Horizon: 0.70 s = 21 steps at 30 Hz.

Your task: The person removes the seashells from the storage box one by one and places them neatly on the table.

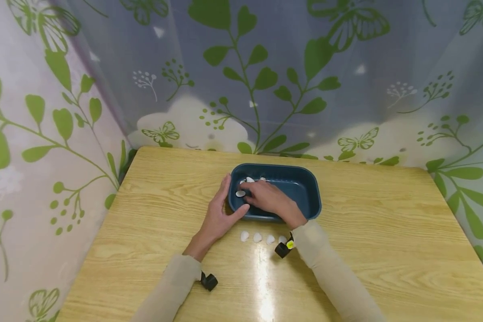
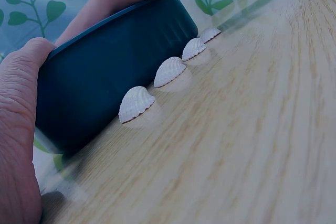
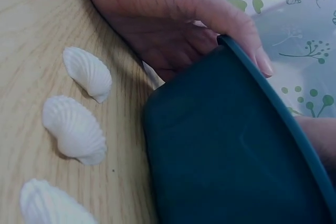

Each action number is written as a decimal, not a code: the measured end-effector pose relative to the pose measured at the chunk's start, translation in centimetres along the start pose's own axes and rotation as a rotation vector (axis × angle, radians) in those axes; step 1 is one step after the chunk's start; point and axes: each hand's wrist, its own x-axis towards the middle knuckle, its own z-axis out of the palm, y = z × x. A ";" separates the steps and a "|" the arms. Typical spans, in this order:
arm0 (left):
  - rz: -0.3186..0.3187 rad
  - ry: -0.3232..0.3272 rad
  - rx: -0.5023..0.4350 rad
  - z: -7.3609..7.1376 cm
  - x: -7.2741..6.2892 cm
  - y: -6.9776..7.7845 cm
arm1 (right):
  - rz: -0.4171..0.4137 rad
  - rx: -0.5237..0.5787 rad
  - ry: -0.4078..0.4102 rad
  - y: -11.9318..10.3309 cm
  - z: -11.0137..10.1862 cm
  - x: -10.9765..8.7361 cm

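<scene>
A dark blue plastic basin [image 1: 302,190] stands on the table. My left hand [image 1: 218,210] holds its left end, the fingers along the outer wall and the thumb over the near rim; the right wrist view shows that thumb [image 3: 244,38] on the rim. My right hand [image 1: 271,199] reaches down into the basin's left part. A white seashell [image 1: 240,193] lies right at its fingertips; whether they pinch it is not clear. More white shells [image 1: 250,180] sit behind that hand, partly hidden. In the left wrist view the basin wall hides the right fingers.
In front of the basin, several ribbed white seashells [image 1: 257,237] form a row on the wooden table [image 1: 165,197]. The rightmost one is partly hidden by the black camera [image 1: 282,249] on my right wrist. A leaf-patterned curtain [image 1: 273,103] hangs behind the table's far edge.
</scene>
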 end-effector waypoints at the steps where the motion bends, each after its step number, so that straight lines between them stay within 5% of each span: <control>1: 0.002 0.000 -0.002 0.0 0.0 0.0 | 0.002 -0.007 -0.006 0.0 0.0 0.0; 12: 0.006 -0.003 0.002 0.0 0.0 -0.2 | 0.002 0.096 -0.033 0.5 -0.6 -1.3; 21: -0.005 0.002 0.020 0.1 0.0 -0.1 | 0.091 0.231 -0.174 1.9 -1.9 -2.6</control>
